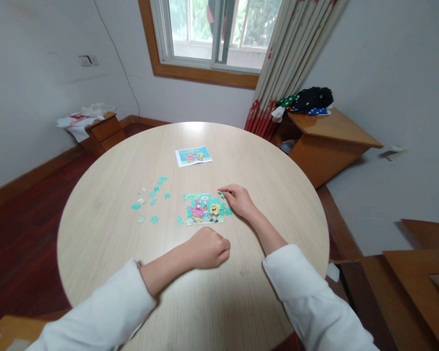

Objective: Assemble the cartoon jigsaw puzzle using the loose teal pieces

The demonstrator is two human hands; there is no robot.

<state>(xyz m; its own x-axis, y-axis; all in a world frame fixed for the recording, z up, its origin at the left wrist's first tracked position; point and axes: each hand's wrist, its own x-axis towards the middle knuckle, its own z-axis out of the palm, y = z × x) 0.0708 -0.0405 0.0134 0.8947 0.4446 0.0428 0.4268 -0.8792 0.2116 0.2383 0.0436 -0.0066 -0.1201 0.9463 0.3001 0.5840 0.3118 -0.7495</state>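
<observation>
Head view shows right hand pinching a puzzle piece; left hand is curled closed. Piece is probably light, rather stiff, best held by its edges.

A round, pale wood-grain bench spreads across my remote view, carrying a partly assembled SpongeBob jigsaw puzzle; to its left I see loose turquoise and pale green jigsaw pieces, and beyond it a printed SpongeBob picture sheet.
</observation>
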